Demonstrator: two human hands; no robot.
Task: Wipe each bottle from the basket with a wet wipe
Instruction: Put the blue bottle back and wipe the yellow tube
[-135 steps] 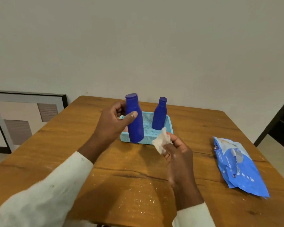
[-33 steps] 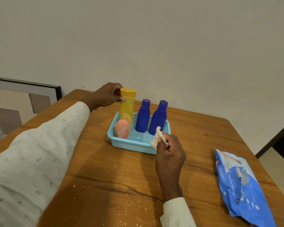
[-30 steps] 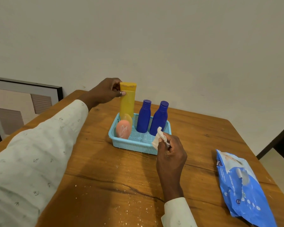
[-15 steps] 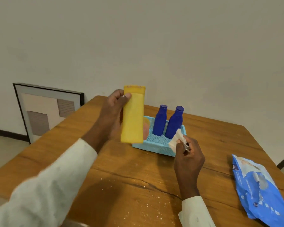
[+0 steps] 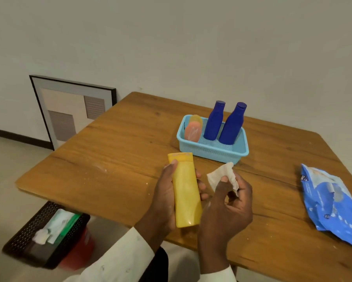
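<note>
Head view: left hand [image 5: 167, 202] grips the yellow bottle [image 5: 186, 190] over the near edge of the counter [image 5: 120, 159], fingers [image 5: 200, 187] wrapped around its body, cap end pointing far. Right hand [image 5: 226, 208], just right of the bottle, pinches a white wet wipe [image 5: 221, 177] between thumb and fingers. Farther back stands the light blue basket [image 5: 211, 152], containing two upright blue bottles [image 5: 213, 123] and two pale orange items. A blue wipes pack [image 5: 331, 202] lies at right.

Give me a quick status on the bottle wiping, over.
Left hand shut on yellow bottle. Right hand shut on wet wipe, not yet touching. Two blue bottles upright in basket. Nothing in the way.
</note>
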